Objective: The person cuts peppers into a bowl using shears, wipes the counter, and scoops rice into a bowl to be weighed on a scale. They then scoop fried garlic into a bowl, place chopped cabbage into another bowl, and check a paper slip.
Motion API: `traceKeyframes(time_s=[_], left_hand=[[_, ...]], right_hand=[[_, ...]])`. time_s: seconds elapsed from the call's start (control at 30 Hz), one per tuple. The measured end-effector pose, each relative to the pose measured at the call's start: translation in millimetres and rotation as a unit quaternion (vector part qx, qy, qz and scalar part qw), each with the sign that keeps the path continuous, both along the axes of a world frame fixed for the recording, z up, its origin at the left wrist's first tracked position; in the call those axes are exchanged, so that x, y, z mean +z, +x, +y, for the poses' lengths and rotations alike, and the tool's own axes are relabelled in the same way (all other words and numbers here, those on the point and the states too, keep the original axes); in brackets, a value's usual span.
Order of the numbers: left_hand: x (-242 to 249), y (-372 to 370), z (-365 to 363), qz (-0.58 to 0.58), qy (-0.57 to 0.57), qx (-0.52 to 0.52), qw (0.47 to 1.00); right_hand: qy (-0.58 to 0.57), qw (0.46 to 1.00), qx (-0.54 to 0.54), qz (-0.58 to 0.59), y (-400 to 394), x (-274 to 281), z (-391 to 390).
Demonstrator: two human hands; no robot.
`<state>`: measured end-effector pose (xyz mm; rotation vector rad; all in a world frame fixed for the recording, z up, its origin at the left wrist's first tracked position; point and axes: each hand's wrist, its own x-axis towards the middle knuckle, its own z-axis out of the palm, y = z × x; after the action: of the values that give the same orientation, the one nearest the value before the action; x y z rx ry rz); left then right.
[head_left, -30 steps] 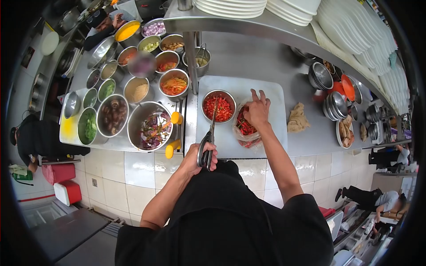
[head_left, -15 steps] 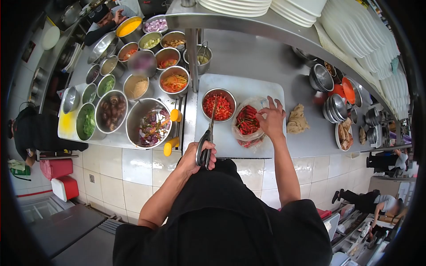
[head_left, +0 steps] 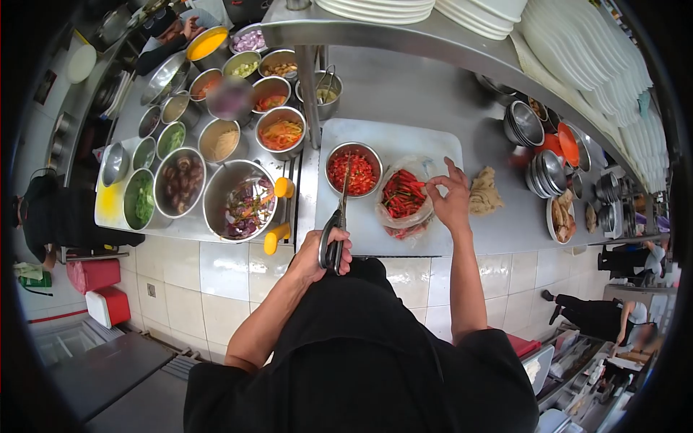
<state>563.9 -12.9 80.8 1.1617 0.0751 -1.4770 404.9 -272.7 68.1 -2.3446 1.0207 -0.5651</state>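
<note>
My left hand [head_left: 326,252] is closed round the black handles of a pair of scissors [head_left: 342,209]. The blades point into a steel bowl [head_left: 353,170] of chopped red chilies on a white cutting board [head_left: 390,133]. Beside the bowl lies an open clear plastic bag [head_left: 403,203] of whole red chilies. At the bag's right edge, my right hand [head_left: 449,198] has thumb and index finger pinched together, with the other fingers raised. What the pinch holds is too small to make out.
Containers of cut food, including a large pot [head_left: 240,202] with yellow-covered handles [head_left: 277,238], stand left. A crumpled cloth [head_left: 485,192] lies right of the board, with stacked bowls [head_left: 546,177] beyond. An overhead shelf [head_left: 404,32] holds plates. Other people are at both sides.
My right hand has shifted slightly right, away from the chilies, its thumb and index finger still together. The scissors stay in the bowl. A person at the lower right has changed posture.
</note>
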Motion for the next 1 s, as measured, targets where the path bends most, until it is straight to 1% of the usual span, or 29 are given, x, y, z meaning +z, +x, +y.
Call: traceKeyframes(time_s=[0.03,0.1,0.17,0.2,0.23,0.27,0.33,0.37,0.5,0.57,0.6,0.67,0.73,0.8,0.9,1.0], left_hand=[[-1,1,1,0.013,-0.004,0.001,1.000],[-4,1,1,0.026,-0.008,-0.008,1.000],[-3,3,2,0.037,-0.010,-0.018,0.999],[-2,3,2,0.044,-0.012,-0.045,0.998],[0,4,2,0.051,-0.013,-0.072,0.996],[0,4,2,0.050,-0.012,-0.071,0.996],[1,4,1,0.071,-0.032,-0.096,0.992],[0,5,0,0.072,-0.035,-0.113,0.990],[-2,3,-4,0.106,-0.038,-0.103,0.988],[-3,2,-7,0.059,-0.006,-0.091,0.994],[-1,1,-8,0.059,-0.006,-0.091,0.994],[6,0,-9,-0.038,0.018,-0.071,0.997],[4,1,-7,-0.036,0.016,-0.066,0.997],[5,3,-5,0.084,-0.014,-0.069,0.994],[10,3,-7,0.110,-0.017,-0.083,0.990],[9,3,-12,0.093,-0.009,-0.088,0.992]], right_hand=[[0.001,1.000,0.002,0.000,2,3,2],[0.094,0.990,0.012,-0.106,12,11,12],[0.112,0.985,0.025,-0.131,26,13,24],[0.128,0.979,0.036,-0.154,34,13,29],[0.110,0.981,0.041,-0.156,41,10,33],[0.111,0.980,0.042,-0.157,46,5,36],[0.061,0.984,0.077,-0.146,56,-1,40],[0.059,0.983,0.088,-0.148,60,-3,43],[0.030,0.987,0.094,-0.126,70,-12,49],[0.031,0.987,0.107,-0.114,71,-14,49],[0.031,0.987,0.107,-0.114,72,-14,50],[0.036,0.990,0.101,-0.092,72,-12,51],[0.042,0.991,0.093,-0.092,72,-11,50],[0.049,0.991,0.084,-0.092,72,-10,50],[0.053,0.990,0.086,-0.099,73,-12,50],[0.047,0.989,0.095,-0.104,77,-17,51]])
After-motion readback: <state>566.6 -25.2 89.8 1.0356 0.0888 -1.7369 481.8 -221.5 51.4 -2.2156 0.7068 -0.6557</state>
